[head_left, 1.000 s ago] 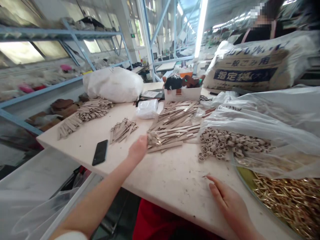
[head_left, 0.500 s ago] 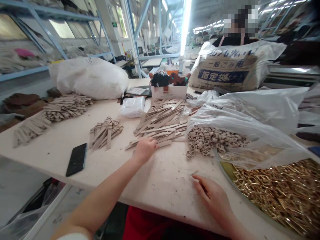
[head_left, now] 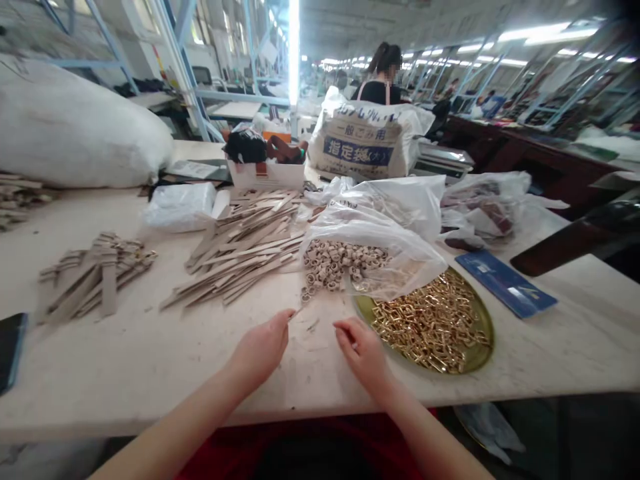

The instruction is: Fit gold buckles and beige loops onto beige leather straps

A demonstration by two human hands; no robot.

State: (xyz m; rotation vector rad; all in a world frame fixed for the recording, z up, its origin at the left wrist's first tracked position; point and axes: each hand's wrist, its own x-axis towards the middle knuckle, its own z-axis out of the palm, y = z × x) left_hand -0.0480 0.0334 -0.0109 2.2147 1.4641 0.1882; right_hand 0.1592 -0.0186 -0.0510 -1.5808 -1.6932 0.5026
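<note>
My left hand (head_left: 263, 347) is closed, thumb and fingers pinching a thin beige strip (head_left: 296, 313) seen nearly edge-on. Facing it across a small gap, my right hand (head_left: 363, 350) has its fingers curled together low over the table; whatever they hold, if anything, is hidden. Beyond my left hand lies a loose pile of flat beige strips (head_left: 250, 250). Small beige rings (head_left: 330, 263) spill from the mouth of a clear plastic bag (head_left: 415, 257). Gold metal buckles (head_left: 430, 327) fill a round olive tray (head_left: 481, 360) beside my right hand.
A bundle of strips (head_left: 100, 277) and a phone (head_left: 11, 350) lie left. Behind are a white box (head_left: 265, 177), a wrapped packet (head_left: 180, 207) and large sacks (head_left: 75, 127). A blue flat packet (head_left: 505, 283) lies right. A person (head_left: 383, 77) is in the background.
My left hand has drawn back from the strip pile toward my right hand, with a strip in its fingers. The view has swung right, bringing the whole tray into sight.
</note>
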